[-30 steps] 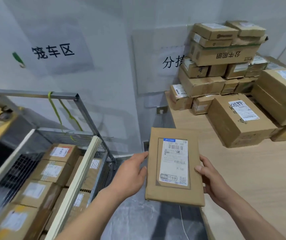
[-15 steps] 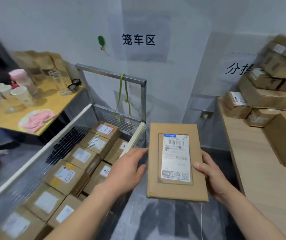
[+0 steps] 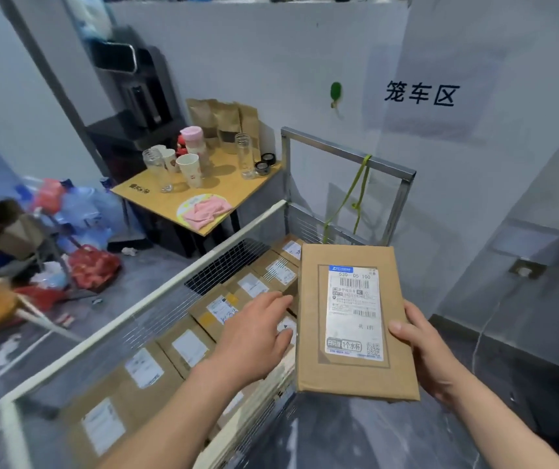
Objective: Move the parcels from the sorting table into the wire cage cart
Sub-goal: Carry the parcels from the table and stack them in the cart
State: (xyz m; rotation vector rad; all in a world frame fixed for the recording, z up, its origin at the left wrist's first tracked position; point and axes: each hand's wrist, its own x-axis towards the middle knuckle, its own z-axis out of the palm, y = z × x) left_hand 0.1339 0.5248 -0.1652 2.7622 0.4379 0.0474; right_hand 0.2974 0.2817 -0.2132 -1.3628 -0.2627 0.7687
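Holding a flat brown parcel (image 3: 356, 319) label-up, a person grips it at both long edges: the left hand (image 3: 254, 336) grasps the left edge, the right hand (image 3: 420, 346) clasps the right, thumb on top. The parcel hangs over the near rim of the wire cart (image 3: 156, 299), which holds rows of labelled boxes (image 3: 203, 333).

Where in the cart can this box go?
The cart floor looks fully covered with parcels, label up, so no bare patch shows. The box, held by the left hand and right hand, would probably go on top of them. The near-right corner is hidden.
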